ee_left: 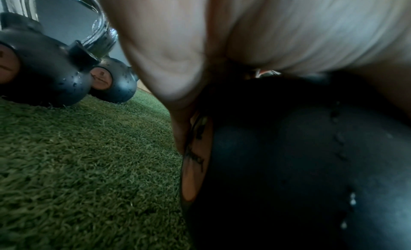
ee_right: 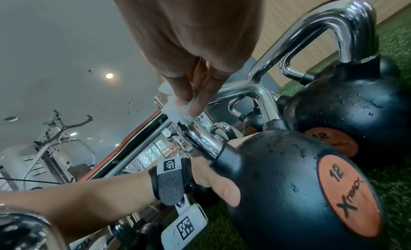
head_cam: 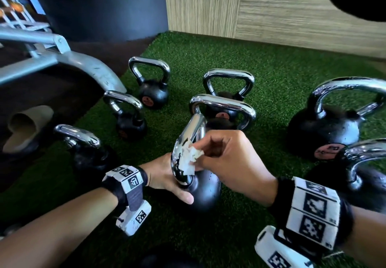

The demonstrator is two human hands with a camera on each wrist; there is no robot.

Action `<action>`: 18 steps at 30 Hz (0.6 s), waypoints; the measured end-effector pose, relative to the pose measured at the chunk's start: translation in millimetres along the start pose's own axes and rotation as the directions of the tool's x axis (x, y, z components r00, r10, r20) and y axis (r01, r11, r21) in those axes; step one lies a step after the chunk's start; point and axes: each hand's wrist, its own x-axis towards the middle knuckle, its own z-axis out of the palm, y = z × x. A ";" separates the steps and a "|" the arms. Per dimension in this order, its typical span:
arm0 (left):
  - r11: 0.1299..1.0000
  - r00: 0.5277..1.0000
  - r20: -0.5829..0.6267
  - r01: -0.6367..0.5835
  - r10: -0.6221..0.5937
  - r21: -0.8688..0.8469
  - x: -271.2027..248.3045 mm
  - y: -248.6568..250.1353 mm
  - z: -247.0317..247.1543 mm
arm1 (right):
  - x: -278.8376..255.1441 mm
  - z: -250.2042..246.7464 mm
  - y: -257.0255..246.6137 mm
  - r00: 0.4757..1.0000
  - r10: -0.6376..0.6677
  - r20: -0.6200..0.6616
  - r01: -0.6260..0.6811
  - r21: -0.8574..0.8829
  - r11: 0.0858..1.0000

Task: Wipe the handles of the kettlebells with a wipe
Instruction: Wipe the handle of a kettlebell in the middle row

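Centre of frame: right hand [head_cam: 227,159] pinching crumpled wipe [head_cam: 191,159] against chrome handle [head_cam: 188,148] of tilted 12 kettlebell [ee_right: 300,192]. Left hand [head_cam: 167,175] cupping wet, probably slippery body, fingers hidden. Heavy; brace low.

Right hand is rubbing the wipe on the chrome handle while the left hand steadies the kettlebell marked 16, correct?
Not quite: the kettlebell is marked 12, as the right wrist view shows. The rest holds: the right hand rubs the wipe on its chrome handle while the left hand steadies it.

A gym: kettlebells [head_cam: 153,83] stand on green turf [head_cam: 271,75] beside a steel exercise-machine frame [head_cam: 62,58].
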 end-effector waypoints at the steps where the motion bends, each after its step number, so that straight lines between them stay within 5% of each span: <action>1: 1.000 1.000 0.009 0.000 0.000 -0.003 0.7 0.3 -0.4 | 0.5 -0.2 -0.7 1.000 0.019 -0.001 -0.019 0.032 0.999; 5: 0.997 1.000 0.018 0.010 -0.008 -0.072 1.0 -2.8 0.5 | -5.3 4.8 5.6 0.996 0.087 0.018 -0.088 0.092 0.992; 10: 0.990 0.999 -0.009 0.047 -0.049 -0.134 -4.5 2.4 1.0 | -14.8 8.0 29.2 0.993 0.110 0.036 -0.105 -0.110 0.988; 15: 0.981 0.994 0.008 0.105 -0.105 -0.161 -6.4 6.7 1.7 | 6.5 -13.2 27.7 0.975 0.063 0.211 0.019 -0.366 0.931; 18: 0.997 0.996 0.042 0.077 -0.077 -0.016 -6.2 20.4 0.0 | 24.6 -17.8 29.0 0.917 0.195 0.348 -0.045 -0.395 0.918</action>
